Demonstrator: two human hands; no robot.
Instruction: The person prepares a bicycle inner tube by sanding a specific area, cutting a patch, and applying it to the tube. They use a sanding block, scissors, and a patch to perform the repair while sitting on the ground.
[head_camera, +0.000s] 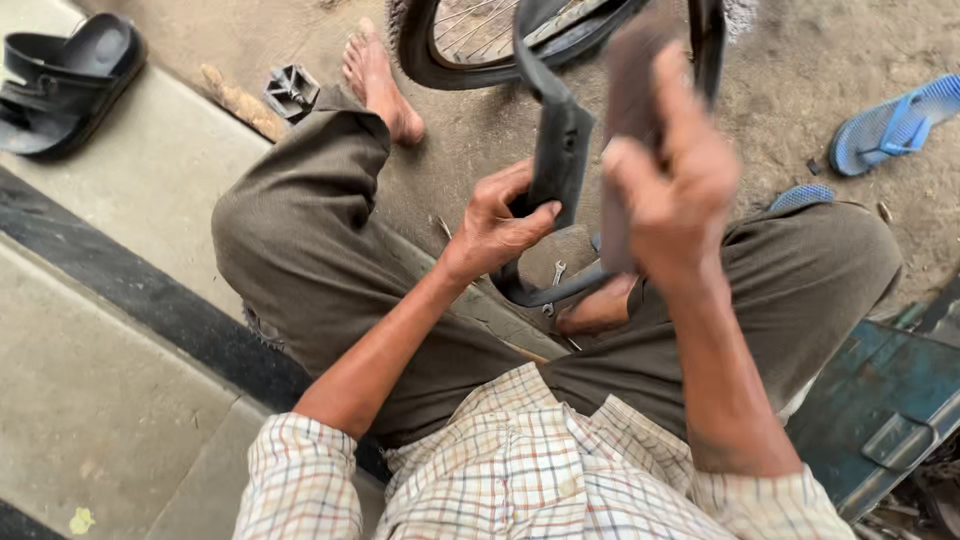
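My left hand (500, 222) grips a folded stretch of black rubber inner tube (560, 150), which loops up toward a bicycle wheel (470, 40) lying on the dirt ahead. My right hand (672, 170) is raised beside the tube and closed on a flat brown strip (628, 120), blurred, held against the tube's side. Both hands hover above my lap, over my crossed legs in brown trousers. A small wrench (556, 280) lies on the ground under the tube loop.
A black sandal (65, 75) rests on the concrete step at left. A bicycle pedal (290, 92) lies near my bare foot (380, 85). A blue flip-flop (895, 125) sits on the dirt at right. A teal metal box (880, 400) is at lower right.
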